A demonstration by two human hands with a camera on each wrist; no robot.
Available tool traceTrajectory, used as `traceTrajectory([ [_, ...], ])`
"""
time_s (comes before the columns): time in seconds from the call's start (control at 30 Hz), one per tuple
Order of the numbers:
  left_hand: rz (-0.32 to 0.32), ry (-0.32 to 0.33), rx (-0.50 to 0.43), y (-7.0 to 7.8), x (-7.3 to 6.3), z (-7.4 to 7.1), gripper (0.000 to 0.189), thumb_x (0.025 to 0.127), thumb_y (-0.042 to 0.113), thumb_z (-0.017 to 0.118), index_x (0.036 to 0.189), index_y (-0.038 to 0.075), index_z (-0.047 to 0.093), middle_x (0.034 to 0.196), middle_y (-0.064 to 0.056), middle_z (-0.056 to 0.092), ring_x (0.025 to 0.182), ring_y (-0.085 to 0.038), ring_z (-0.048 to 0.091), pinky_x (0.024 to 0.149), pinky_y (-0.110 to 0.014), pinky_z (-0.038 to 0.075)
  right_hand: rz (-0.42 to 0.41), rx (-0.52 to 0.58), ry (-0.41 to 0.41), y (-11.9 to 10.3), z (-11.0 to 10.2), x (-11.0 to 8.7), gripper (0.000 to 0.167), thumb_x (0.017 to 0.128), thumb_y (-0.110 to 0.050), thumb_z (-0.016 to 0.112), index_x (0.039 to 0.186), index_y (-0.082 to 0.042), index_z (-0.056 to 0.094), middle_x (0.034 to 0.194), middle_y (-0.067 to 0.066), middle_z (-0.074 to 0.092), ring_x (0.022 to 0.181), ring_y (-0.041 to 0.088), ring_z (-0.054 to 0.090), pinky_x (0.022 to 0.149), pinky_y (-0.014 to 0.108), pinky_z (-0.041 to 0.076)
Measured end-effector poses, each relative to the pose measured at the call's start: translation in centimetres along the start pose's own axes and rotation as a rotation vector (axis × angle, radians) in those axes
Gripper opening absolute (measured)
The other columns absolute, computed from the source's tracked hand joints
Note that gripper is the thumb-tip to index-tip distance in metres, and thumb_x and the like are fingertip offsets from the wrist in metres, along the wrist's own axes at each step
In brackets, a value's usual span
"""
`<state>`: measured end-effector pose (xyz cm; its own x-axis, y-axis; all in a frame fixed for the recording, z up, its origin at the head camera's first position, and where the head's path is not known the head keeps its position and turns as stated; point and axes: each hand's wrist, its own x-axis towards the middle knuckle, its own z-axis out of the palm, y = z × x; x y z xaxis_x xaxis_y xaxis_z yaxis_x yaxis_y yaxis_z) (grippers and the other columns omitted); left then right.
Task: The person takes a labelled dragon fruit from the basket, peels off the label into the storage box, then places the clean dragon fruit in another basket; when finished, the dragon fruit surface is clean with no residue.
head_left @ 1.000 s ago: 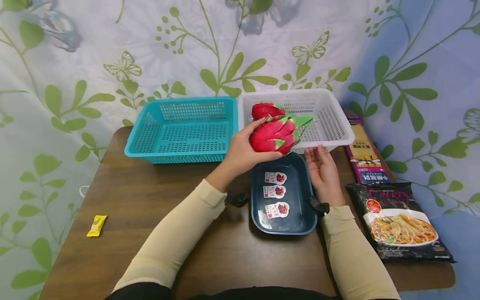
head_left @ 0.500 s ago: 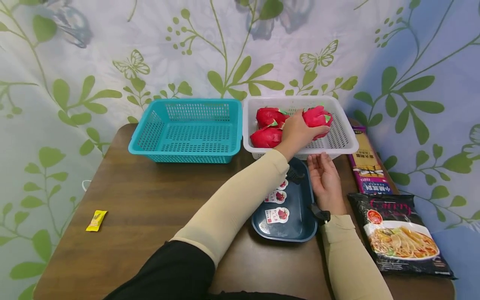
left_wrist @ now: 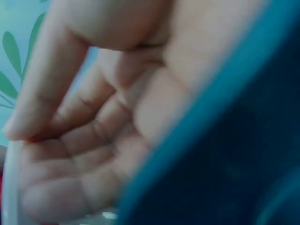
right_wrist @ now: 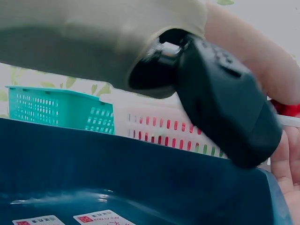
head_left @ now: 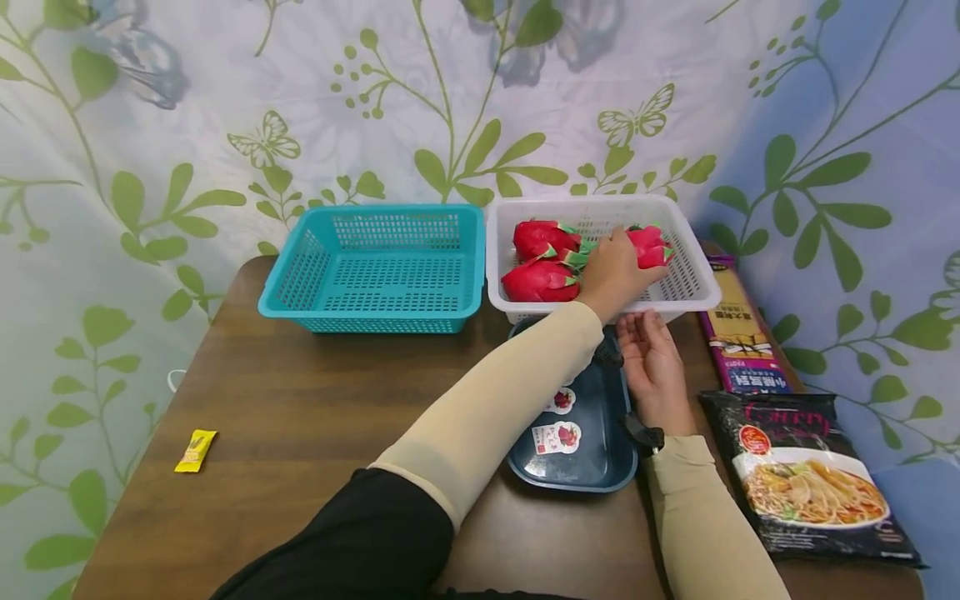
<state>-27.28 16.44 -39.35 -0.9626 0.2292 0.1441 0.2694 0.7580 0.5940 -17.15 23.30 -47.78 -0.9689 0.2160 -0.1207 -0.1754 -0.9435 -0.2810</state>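
My left hand reaches into the white basket and grips a red dragon fruit with green tips. Part of that fruit is behind the fingers. Two more dragon fruits, a rear one and a front one, lie in the basket's left half. At the front rim, my right hand is palm up, holding the basket's edge. The left wrist view shows the right hand's thumb on the white rim, with the other fingers bent below it.
Between the forearms is a dark blue tray with dragon fruit stickers. A teal basket stands left of the white one. On the right lie a pasta packet and a black noodle bag; a yellow sachet lies far left.
My left hand has carried the dragon fruit rightward from over the basket's left front and lowered it into the right half. The right hand stays at the rim.
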Motion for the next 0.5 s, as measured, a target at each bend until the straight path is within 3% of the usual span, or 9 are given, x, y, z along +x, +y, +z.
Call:
traceTrajectory([
  [0.13,0.029,0.039,0.078,-0.71,-0.36,0.16,0.074,0.084,0.056,0.085,0.134,0.013,0.053,0.115,-0.001,0.063,0.1,-0.014,0.064,0.087,-0.032,0.059,0.011,0.012,-0.014,0.12,-0.09,-0.05,0.03,0.104,-0.002,0.059,0.132,0.005,0.051,0.11,0.02,0.061,0.094,0.027,0.063,0.1,0.034,0.053],
  [0.27,0.029,0.046,0.058,-0.94,0.08,0.32,0.075,0.084,0.055,0.086,0.134,0.011,0.052,0.115,-0.004,0.06,0.098,-0.017,0.063,0.085,-0.034,0.06,-0.01,-0.016,-0.017,0.18,-0.01,0.01,0.032,0.103,-0.003,0.061,0.133,0.005,0.05,0.111,0.02,0.06,0.095,0.027,0.063,0.101,0.034,0.053],
  [0.5,-0.032,-0.071,0.065,-0.68,0.38,0.54,0.079,0.077,0.049,0.092,0.132,0.012,0.05,0.117,-0.005,0.056,0.102,-0.019,0.063,0.084,-0.035,0.06,-0.017,-0.049,-0.02,0.07,-0.18,0.02,0.021,0.105,-0.004,0.057,0.123,0.006,0.054,0.105,0.02,0.061,0.093,0.026,0.064,0.096,0.033,0.056],
])
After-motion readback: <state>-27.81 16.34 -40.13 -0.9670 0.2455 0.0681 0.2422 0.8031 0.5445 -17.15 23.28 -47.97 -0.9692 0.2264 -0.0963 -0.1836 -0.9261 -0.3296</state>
